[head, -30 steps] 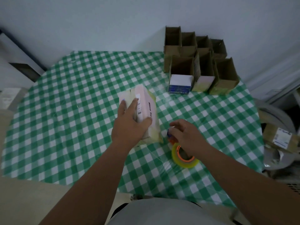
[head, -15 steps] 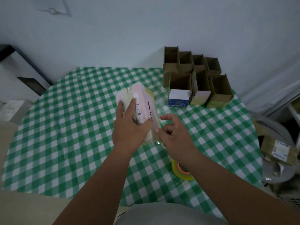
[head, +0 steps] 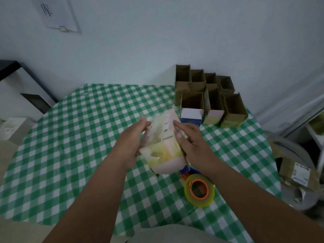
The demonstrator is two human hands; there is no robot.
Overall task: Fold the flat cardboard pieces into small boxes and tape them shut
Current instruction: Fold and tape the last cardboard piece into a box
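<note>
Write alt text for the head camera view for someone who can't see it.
Two hands, left hand and right hand, hold a taped pink box above a green checked tablecloth. A yellow tape roll lies nearby; open cardboard boxes stand by the wall.

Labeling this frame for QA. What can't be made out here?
- Pink box: printed text is motion-blurred; sides are covered by the left hand and right hand. Head view.
- Tape dispenser: mostly behind the right wrist and tape roll.
- Wall paper: cut off by the top edge.
</note>
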